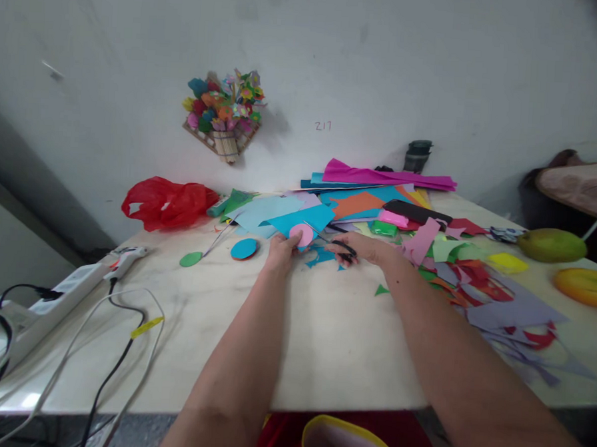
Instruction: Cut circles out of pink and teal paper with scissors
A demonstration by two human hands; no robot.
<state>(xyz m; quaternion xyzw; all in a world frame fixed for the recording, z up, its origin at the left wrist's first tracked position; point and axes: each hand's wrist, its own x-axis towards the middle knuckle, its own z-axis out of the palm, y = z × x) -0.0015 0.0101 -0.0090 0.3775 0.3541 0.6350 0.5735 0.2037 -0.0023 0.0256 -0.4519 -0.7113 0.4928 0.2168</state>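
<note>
My left hand (pixel 283 248) pinches a pink paper circle (pixel 301 235) against a sheet of blue paper (pixel 303 217). Black-handled scissors (pixel 346 248) are gripped in my right hand (pixel 353 245), their blades pointing left across the blue paper near the circle's edge. Blue paper scraps (pixel 321 255) lie on the table just under the two hands. Left of my left hand is a small stack of cut circles with a blue circle (pixel 244 249) on top. Farther left lies a green paper circle (pixel 191 259).
Coloured paper sheets (pixel 354 205) and a dark phone (pixel 416 211) lie at the back. Paper scraps (pixel 504 308) and two mango-like fruits (pixel 552 245) are on the right. A red plastic bag (pixel 172 202) sits back left; a power strip (pixel 59 304) with cables runs along the left edge.
</note>
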